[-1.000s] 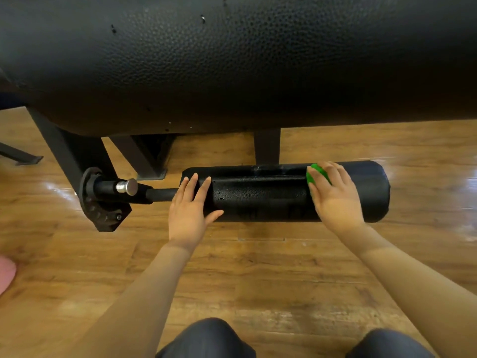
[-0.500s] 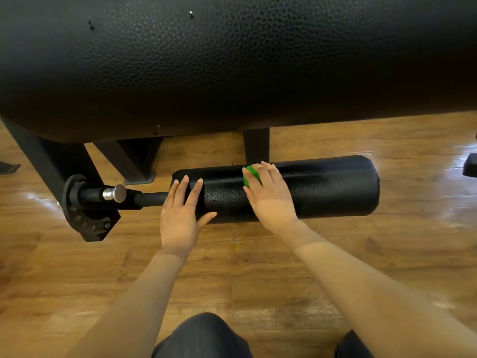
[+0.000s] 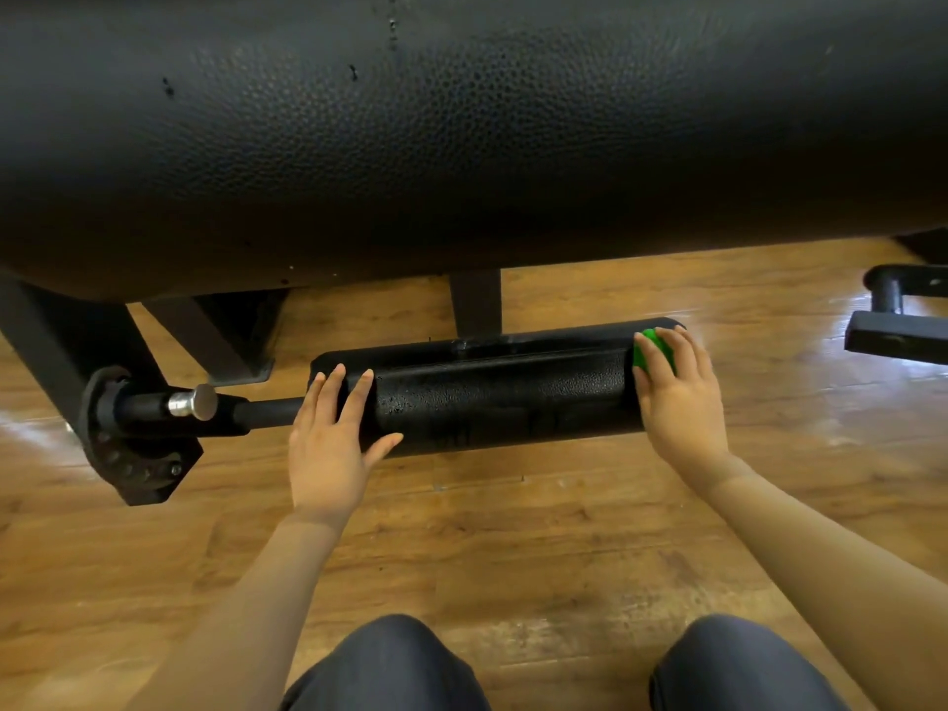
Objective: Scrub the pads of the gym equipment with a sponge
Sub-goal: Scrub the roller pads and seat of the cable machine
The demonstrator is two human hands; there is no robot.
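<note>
Left hand [image 3: 328,443] flat with straight fingers on black roller pad [image 3: 502,397], right hand [image 3: 677,397] curled over green sponge [image 3: 650,351] at pad's right end, wooden floor [image 3: 513,546] beneath

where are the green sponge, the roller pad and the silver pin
green sponge [image 3: 650,351], head view, the part showing beside the fingers
roller pad [image 3: 502,402], head view, middle of its front face
silver pin [image 3: 194,402], head view, its rounded metal end

Warm, even light was cast over the scene; white glare was thrown off the wooden floor [image 3: 800,402] right of the right-hand fingers [image 3: 677,346]. Wide-angle bowing was seen at the edges.
</note>
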